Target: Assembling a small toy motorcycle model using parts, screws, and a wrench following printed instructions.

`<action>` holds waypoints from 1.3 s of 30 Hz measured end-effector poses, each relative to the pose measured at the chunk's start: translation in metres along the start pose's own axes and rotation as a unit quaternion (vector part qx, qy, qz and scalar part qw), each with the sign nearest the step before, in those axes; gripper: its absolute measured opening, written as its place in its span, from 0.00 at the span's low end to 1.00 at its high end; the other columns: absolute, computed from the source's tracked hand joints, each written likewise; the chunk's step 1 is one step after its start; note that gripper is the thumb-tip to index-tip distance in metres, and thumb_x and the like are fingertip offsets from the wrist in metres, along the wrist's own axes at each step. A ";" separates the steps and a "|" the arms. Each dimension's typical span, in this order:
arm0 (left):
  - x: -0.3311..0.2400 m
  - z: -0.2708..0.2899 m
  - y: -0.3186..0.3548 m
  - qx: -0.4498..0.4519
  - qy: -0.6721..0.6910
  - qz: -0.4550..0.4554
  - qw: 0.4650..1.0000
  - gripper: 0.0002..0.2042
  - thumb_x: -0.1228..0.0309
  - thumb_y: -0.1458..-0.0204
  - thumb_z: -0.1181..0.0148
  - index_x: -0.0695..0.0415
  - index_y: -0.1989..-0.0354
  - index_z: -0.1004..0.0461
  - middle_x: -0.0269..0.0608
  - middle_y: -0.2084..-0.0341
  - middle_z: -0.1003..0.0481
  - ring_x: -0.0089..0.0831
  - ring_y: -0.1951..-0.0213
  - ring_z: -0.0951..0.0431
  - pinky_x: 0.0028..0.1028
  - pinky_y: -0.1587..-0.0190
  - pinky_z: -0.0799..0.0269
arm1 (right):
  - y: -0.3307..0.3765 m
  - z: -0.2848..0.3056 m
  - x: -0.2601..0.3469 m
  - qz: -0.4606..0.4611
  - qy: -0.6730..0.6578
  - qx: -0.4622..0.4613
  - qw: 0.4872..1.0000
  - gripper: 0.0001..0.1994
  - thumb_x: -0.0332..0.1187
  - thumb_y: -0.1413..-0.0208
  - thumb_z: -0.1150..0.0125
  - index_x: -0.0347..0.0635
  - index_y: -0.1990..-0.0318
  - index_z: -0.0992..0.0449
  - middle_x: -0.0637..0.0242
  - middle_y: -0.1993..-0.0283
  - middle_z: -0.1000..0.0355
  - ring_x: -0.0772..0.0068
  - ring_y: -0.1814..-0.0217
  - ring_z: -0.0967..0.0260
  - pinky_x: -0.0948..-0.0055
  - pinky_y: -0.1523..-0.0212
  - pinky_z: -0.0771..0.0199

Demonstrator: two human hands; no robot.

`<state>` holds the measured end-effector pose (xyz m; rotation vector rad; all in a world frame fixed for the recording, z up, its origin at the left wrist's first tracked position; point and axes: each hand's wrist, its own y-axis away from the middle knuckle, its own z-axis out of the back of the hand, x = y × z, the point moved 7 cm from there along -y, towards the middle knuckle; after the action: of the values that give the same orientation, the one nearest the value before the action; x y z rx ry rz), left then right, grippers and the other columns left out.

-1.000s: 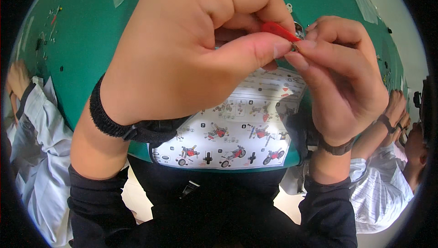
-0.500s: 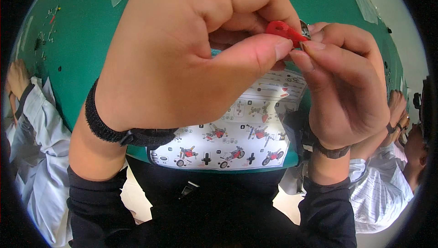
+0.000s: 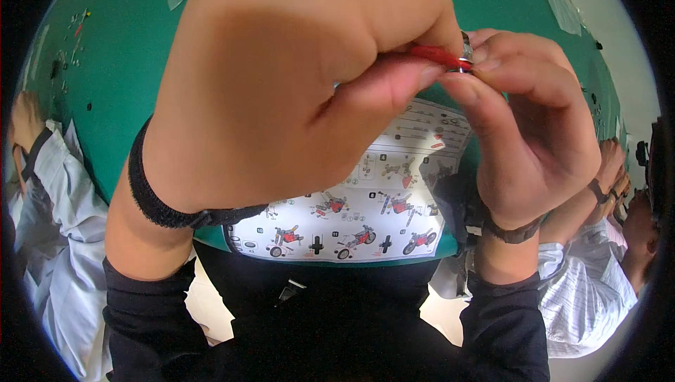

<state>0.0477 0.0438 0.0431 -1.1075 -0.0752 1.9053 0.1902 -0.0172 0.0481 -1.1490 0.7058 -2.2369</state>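
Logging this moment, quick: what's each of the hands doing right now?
Left hand: closed, holding the red piece.
Right hand: fingers pinched at its end, by a shiny bit; exact grip unclear.

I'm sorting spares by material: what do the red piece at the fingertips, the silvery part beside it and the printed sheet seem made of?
Red piece: probably smooth plastic, from its even colour; perhaps painted metal.
Silvery part: likely shiny metal, given bright glints; perhaps plated plastic.
Printed sheet: seemingly smooth paper, from its flat, white printed face.
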 end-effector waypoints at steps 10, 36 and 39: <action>0.000 0.008 0.004 -0.036 -0.010 -0.084 0.996 0.05 0.78 0.49 0.34 0.62 0.64 0.19 0.44 0.69 0.18 0.35 0.68 0.15 0.26 0.66 0.22 | -0.003 -0.003 0.004 0.037 0.025 -0.015 0.999 0.13 0.14 0.58 0.29 0.29 0.64 0.25 0.53 0.64 0.26 0.60 0.60 0.27 0.58 0.53 0.22; -0.009 0.005 -0.001 0.027 0.174 -0.088 0.980 0.10 0.75 0.55 0.28 0.67 0.67 0.20 0.48 0.70 0.19 0.41 0.65 0.17 0.31 0.61 0.21 | -0.001 0.008 0.006 0.042 -0.064 0.003 0.997 0.22 0.34 0.63 0.19 0.38 0.64 0.27 0.58 0.62 0.30 0.60 0.61 0.28 0.64 0.58 0.24; -0.010 0.001 -0.001 0.042 0.196 -0.067 0.977 0.11 0.74 0.56 0.27 0.67 0.67 0.20 0.48 0.70 0.19 0.40 0.66 0.17 0.31 0.62 0.21 | 0.002 0.006 -0.002 -0.004 -0.135 -0.015 0.991 0.24 0.33 0.67 0.17 0.38 0.64 0.28 0.57 0.63 0.30 0.63 0.63 0.28 0.66 0.60 0.24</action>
<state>0.0496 0.0371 0.0505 -1.3646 0.1462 1.5272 0.1962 -0.0187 0.0489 -1.4374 0.6246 -2.0291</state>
